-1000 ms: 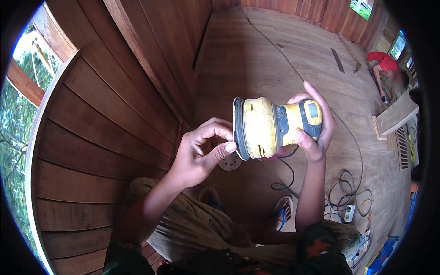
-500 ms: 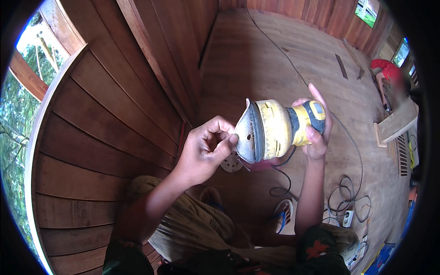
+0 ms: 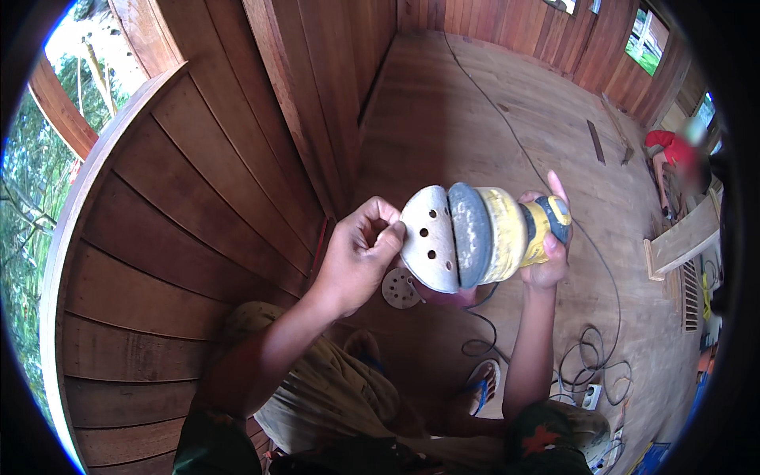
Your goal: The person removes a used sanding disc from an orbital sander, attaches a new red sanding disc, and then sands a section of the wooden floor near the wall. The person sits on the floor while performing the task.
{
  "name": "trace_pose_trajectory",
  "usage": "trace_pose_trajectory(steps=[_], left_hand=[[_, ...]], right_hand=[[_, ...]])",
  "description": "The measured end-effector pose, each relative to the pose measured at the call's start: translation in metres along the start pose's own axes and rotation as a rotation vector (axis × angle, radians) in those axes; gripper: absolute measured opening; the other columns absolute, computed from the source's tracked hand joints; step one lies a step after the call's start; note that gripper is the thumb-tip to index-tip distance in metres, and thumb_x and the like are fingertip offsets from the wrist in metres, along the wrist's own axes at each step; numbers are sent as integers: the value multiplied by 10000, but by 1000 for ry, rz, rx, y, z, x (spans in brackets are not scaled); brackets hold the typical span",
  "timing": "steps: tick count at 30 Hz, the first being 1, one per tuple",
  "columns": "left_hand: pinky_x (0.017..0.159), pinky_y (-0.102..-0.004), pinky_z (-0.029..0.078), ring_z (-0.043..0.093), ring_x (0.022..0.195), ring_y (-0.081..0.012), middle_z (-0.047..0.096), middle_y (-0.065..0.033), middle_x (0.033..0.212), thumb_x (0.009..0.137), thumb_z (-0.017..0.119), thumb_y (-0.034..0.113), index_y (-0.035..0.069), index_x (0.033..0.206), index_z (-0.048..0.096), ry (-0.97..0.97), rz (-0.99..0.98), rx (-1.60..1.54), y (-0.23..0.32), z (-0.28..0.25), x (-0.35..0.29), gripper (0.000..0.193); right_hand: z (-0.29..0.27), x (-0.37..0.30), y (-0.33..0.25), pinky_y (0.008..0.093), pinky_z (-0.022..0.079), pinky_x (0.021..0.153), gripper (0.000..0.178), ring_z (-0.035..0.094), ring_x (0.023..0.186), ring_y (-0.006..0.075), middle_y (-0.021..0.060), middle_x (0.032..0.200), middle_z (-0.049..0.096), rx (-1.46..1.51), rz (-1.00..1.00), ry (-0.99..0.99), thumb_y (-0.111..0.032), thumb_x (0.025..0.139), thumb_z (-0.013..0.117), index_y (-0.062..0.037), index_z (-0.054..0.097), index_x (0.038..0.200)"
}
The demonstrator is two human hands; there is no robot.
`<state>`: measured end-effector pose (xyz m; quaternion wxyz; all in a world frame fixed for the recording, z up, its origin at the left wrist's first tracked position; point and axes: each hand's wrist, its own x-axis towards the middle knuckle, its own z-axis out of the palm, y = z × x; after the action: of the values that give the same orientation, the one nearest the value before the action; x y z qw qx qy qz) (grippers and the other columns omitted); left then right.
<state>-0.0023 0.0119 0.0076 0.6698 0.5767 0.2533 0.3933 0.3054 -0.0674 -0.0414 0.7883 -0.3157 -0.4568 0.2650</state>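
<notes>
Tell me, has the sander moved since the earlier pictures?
Yes: the sander has shifted right in view, judged against the disc lying on the floor.

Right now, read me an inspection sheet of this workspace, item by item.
Surface: wooden floor, partly shaded.
Job's things: yellow-and-black sander; perforated sanding disc bent away from the grey pad, remaining attachment unclear.
Clutter: loose round disc, dark strip on the floor.
Hands: left hand pinches the sanding disc's edge; right hand grips the sander.
Cables: dark cable looped near a white socket block.
Surroundings: wooden walls, window opening, another person in red.
</notes>
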Motion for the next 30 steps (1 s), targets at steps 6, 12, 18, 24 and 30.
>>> trace_pose_trajectory(steps=[6, 12, 18, 24, 30], left_hand=[[818, -304, 680, 693, 924, -74, 691, -5, 1028, 1188, 615, 156, 57, 1122, 641, 117, -31, 63, 5, -10, 7, 122], [784, -334, 724, 747, 995, -92, 738, -11, 1111, 1196, 634, 243, 87, 1217, 635, 60, -96, 1, 9, -9, 8, 157], [876, -317, 729, 764, 1019, -119, 728, -56, 1101, 1208, 608, 191, 36, 1206, 621, 27, -63, -52, 8, -8, 0, 156], [957, -326, 711, 760, 1025, -119, 729, -62, 1112, 1201, 612, 153, 30, 1197, 620, 61, -52, -49, 5, -6, -2, 123], [919, -316, 671, 771, 998, -134, 754, -73, 1093, 1138, 724, 120, 2, 1217, 646, 138, 35, 70, -11, -9, 5, 162]], right_hand=[[-24, 9, -12, 543, 577, 1182, 1017, 717, 1308, 371, 228, 1332, 693, 163, -25, 174, -400, 942, 685, -7, 272, 1783], [-41, 10, -24, 568, 573, 1206, 1009, 708, 1356, 412, 277, 1424, 687, 219, -83, 174, -407, 949, 673, -8, 270, 1783], [-45, 8, -25, 572, 575, 1205, 1007, 704, 1367, 428, 296, 1449, 680, 280, -133, 148, -423, 954, 650, 10, 269, 1779], [-54, 6, -26, 567, 575, 1202, 1024, 712, 1350, 425, 294, 1433, 686, 260, -128, 134, -387, 935, 677, 12, 262, 1782], [-60, 1, -18, 548, 594, 1175, 1062, 724, 1336, 395, 257, 1406, 706, 240, -73, 94, -375, 918, 698, 11, 233, 1791]])
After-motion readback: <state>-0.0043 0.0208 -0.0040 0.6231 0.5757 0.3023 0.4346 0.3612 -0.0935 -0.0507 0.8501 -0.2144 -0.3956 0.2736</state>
